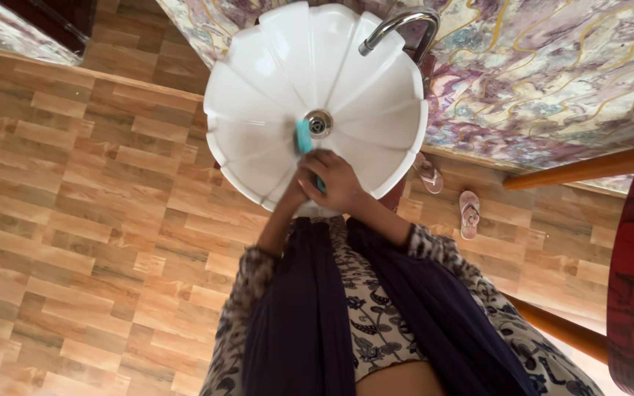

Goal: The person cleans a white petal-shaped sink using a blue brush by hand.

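I see my right hand [337, 180] curled tight around a small teal scrubber [304, 137], its free end pressed to the inside of the white scalloped basin [258, 95] just beside the metal drain [319, 123]. My left hand [296, 194] sits low at the near rim, mostly hidden behind the right one, so I cannot tell whether its fingers are bent or spread. The bowl looks clean and bright all round, with no foam or dirt that I can make out, so I judge the scrubbing to be somewhere in its middle: the patch by the drain is being worked, and I cannot say how much of the far wall under the curved chrome tap [399, 28] is left. I find no packages, labels or signs anywhere; only a marbled purple and gold wall [552, 73], a wood-pattern floor [75, 205] and a pair of pink sandals [469, 213] lying beyond the basin.
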